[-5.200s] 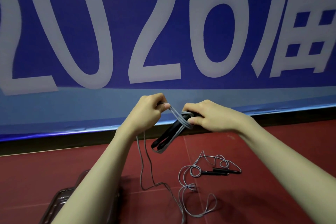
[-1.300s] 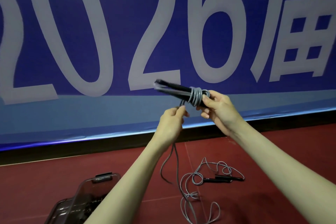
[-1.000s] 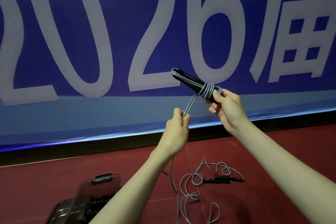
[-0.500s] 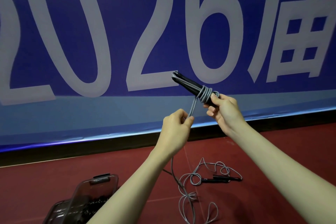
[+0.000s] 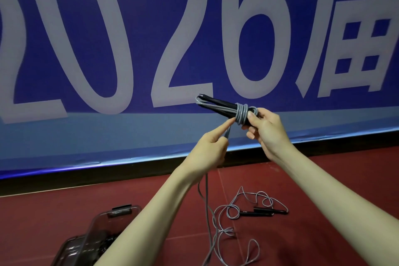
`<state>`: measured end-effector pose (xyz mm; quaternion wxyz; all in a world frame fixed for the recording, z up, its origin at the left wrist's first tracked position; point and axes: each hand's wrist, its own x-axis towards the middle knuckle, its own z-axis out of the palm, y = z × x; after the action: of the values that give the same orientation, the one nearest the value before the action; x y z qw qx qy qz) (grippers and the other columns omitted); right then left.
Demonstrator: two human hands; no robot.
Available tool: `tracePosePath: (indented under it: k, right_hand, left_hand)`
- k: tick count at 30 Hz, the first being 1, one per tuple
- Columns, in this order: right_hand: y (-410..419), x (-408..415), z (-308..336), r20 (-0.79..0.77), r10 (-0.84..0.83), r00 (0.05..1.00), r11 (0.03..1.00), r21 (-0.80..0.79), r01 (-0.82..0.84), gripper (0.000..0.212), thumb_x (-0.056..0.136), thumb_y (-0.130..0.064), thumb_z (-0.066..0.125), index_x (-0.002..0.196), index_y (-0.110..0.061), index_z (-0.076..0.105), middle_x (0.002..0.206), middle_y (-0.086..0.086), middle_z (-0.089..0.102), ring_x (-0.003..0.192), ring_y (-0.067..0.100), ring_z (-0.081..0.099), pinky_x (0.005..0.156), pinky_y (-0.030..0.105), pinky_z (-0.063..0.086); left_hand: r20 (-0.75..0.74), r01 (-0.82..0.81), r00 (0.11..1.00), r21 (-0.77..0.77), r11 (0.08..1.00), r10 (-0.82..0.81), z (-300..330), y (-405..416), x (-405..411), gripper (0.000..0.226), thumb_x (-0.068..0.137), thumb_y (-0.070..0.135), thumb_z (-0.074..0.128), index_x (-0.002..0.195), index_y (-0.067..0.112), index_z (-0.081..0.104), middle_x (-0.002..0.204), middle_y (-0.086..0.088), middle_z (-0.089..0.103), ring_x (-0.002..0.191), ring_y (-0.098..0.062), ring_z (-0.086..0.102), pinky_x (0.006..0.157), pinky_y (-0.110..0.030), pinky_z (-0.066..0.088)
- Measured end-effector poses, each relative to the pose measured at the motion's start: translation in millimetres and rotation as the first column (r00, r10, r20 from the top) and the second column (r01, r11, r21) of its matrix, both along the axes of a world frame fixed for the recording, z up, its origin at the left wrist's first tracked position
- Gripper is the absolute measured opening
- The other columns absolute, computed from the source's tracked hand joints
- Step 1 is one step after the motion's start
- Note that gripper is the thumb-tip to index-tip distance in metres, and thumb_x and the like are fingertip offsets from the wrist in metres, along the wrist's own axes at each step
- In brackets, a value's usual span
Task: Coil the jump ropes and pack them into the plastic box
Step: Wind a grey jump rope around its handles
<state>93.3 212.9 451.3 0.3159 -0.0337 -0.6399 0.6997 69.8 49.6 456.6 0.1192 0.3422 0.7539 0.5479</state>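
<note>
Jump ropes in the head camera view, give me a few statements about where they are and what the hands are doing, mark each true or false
1. The right hand holds the black handles with grey cord wrapped around them. True.
2. The left hand is empty. False: its fingers pinch the grey cord below the wraps.
3. A second jump rope lies loose on the red floor. True.
4. The plastic box has its lid shut. False: the lid stands raised.
</note>
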Motion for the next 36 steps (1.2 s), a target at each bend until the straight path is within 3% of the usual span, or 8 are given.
tracePosePath:
  k: [5, 12, 15, 19, 23, 29, 32, 36]
  right_hand:
    - [1.0, 1.4, -2.4, -0.017, -0.126, 0.992, 0.969, 0.214, 0.127, 0.011, 0.098, -0.007, 0.050, 0.096, -0.004, 0.061, 0.076, 0.008, 0.063, 0.064, 0.013, 0.055, 0.051, 0.029, 0.036]
    - [-0.6, -6.8, 2.3, -0.084, -0.352, 0.932, 0.824, 0.445, 0.352, 0.007, 0.093, -0.016, 0.058, 0.091, -0.013, 0.064, 0.074, 0.001, 0.068, 0.070, 0.020, 0.064, 0.064, 0.037, 0.051]
    - [2.7, -5.7, 0.5, -0.111, -0.387, 0.915, 0.765, 0.516, 0.386, 0.007, 0.093, -0.016, 0.058, 0.096, -0.013, 0.064, 0.078, 0.004, 0.070, 0.078, 0.025, 0.067, 0.075, 0.043, 0.054]
    - [-4.4, -0.3, -4.9, -0.208, -0.349, 0.914, 0.636, 0.664, 0.394, 0.011, 0.092, -0.009, 0.060, 0.102, -0.004, 0.062, 0.071, 0.003, 0.062, 0.061, 0.011, 0.055, 0.059, 0.012, 0.040]
    - [-3.5, 5.2, -6.3, -0.142, -0.227, 0.964, 0.493, 0.837, 0.239, 0.013, 0.093, -0.008, 0.058, 0.106, -0.005, 0.057, 0.071, -0.011, 0.048, 0.063, 0.001, 0.046, 0.058, 0.017, 0.030]
    - [-8.6, 19.0, 16.7, 0.111, -0.043, 0.993, 0.402, 0.912, -0.085, 0.003, 0.095, -0.017, 0.055, 0.097, -0.015, 0.054, 0.077, 0.003, 0.061, 0.062, 0.011, 0.046, 0.060, 0.025, 0.037]
    - [-8.2, 25.0, 23.6, 0.155, 0.026, 0.988, 0.438, 0.886, -0.151, 0.001, 0.094, -0.019, 0.057, 0.093, -0.018, 0.056, 0.078, 0.001, 0.063, 0.070, 0.018, 0.053, 0.067, 0.032, 0.043]
    - [-7.9, 28.1, 26.7, 0.204, 0.128, 0.971, 0.495, 0.835, -0.240, 0.007, 0.092, -0.014, 0.059, 0.090, -0.021, 0.058, 0.077, -0.002, 0.065, 0.076, 0.026, 0.058, 0.071, 0.039, 0.047]
  left_hand:
    - [0.075, 0.044, 0.996, 0.011, 0.999, -0.045, 4.4, -6.6, -0.1, 0.062, 0.094, 0.002, 0.028, 0.140, 0.042, 0.043, 0.058, 0.002, 0.023, 0.043, -0.007, 0.021, 0.039, -0.016, 0.024]
    - [-0.189, -0.148, 0.974, -0.117, 0.982, 0.124, 2.6, 8.9, 9.1, 0.029, 0.101, 0.023, 0.038, 0.130, 0.021, 0.035, 0.061, 0.004, 0.042, 0.041, -0.002, 0.035, 0.040, -0.015, 0.030]
    - [-0.236, -0.240, 0.952, -0.169, 0.956, 0.197, 8.7, 2.2, 1.7, 0.022, 0.099, 0.030, 0.046, 0.117, 0.017, 0.042, 0.082, -0.001, 0.053, 0.065, -0.008, 0.049, 0.053, -0.021, 0.036]
    - [-0.412, -0.320, 0.892, -0.278, 0.906, 0.189, 6.4, -1.5, -1.4, 0.017, 0.098, 0.028, 0.046, 0.100, 0.012, 0.049, 0.087, -0.009, 0.057, 0.069, -0.025, 0.050, 0.060, -0.035, 0.040]
    - [-0.620, -0.448, 0.765, -0.317, 0.836, 0.175, 15.6, -11.6, -2.2, 0.025, 0.099, 0.034, 0.045, 0.093, 0.012, 0.054, 0.088, -0.010, 0.059, 0.081, -0.035, 0.055, 0.065, -0.039, 0.043]
    - [-0.811, -0.518, 0.563, -0.196, 0.832, 0.160, 21.5, -30.6, -13.2, 0.024, 0.099, 0.037, 0.046, 0.094, 0.018, 0.060, 0.095, 0.003, 0.057, 0.084, -0.029, 0.055, 0.067, -0.038, 0.045]
    - [-0.796, -0.446, 0.574, -0.103, 0.889, 0.196, 19.5, -37.7, -21.1, 0.017, 0.095, 0.032, 0.055, 0.089, 0.019, 0.062, 0.087, 0.010, 0.056, 0.082, -0.022, 0.054, 0.064, -0.036, 0.043]
    - [-0.691, -0.296, 0.699, -0.048, 0.954, 0.183, 17.8, -42.2, -30.9, 0.009, 0.089, 0.021, 0.066, 0.081, 0.017, 0.066, 0.074, 0.009, 0.061, 0.074, -0.016, 0.056, 0.066, -0.033, 0.043]
